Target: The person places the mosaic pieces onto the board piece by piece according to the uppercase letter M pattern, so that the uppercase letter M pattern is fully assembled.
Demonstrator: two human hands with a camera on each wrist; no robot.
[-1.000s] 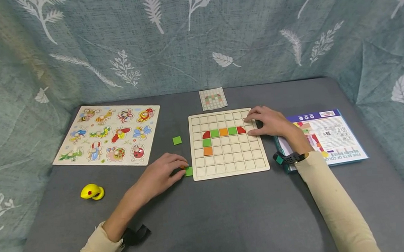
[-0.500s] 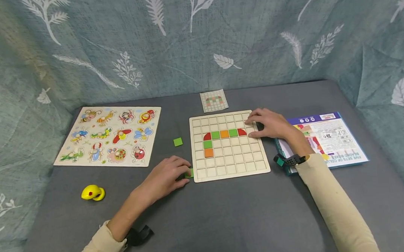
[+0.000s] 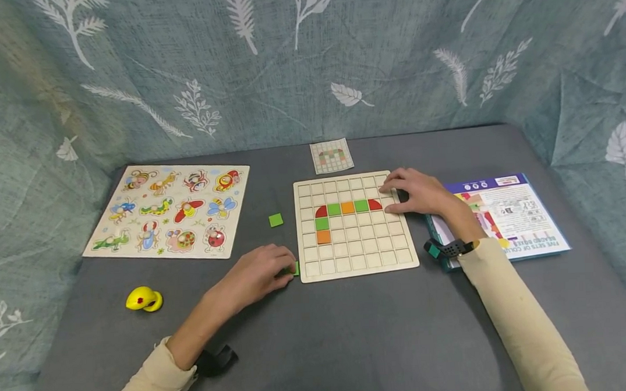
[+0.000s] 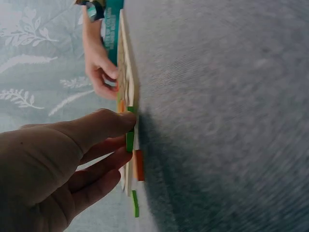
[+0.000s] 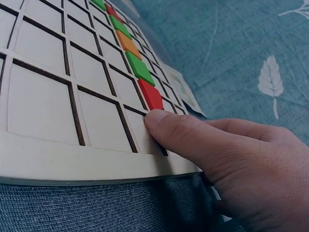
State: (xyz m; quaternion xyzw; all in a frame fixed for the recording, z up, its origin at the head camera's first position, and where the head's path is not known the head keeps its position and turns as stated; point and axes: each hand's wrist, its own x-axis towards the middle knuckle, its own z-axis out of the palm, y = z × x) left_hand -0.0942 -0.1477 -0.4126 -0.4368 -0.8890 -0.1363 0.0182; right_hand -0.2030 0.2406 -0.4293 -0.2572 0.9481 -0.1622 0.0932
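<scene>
My left hand (image 3: pixel 256 274) pinches a green square tile (image 4: pixel 130 130) between thumb and fingers, just off the left edge of a wooden grid board (image 3: pixel 358 260). Beside those fingers, in the left wrist view, an orange tile (image 4: pixel 140 165) lies on the table. My right hand (image 3: pixel 418 192) rests on the board's right side, its thumb on a cell near a red quarter-round tile (image 5: pixel 151 94). A row of red, green and orange tiles crosses the board. Below its left end sit a green tile (image 3: pixel 322 223) and an orange tile (image 3: pixel 323 237).
A loose green tile (image 3: pixel 275 220) lies left of the board. Behind the board is a small pattern card (image 3: pixel 332 156). An insect peg puzzle (image 3: pixel 157 223) and a yellow toy (image 3: pixel 144 298) are at left. A printed box (image 3: pixel 518 215) lies under the right forearm.
My left fingers have closed over the green tile by the board's edge, covering more of it. The right hand stays in place on the board.
</scene>
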